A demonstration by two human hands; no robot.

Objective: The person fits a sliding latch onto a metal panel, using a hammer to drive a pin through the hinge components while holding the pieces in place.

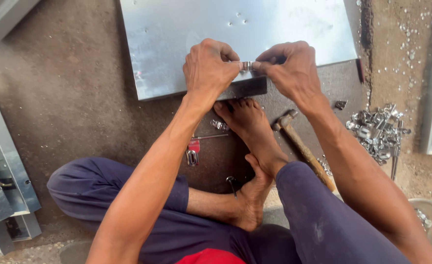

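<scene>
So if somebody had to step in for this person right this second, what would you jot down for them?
Left hand and right hand: both pinch one small metal fitting between the fingertips, held over the near edge of the metal sheet on the floor.
Hammer lies by the right leg, untouched. Pile of similar metal fittings sits to the right; a red-handled tool lies near the bare foot.
Done: the fitting is picked up and at the sheet's edge.
Left: it looks not yet fixed to the sheet.
</scene>
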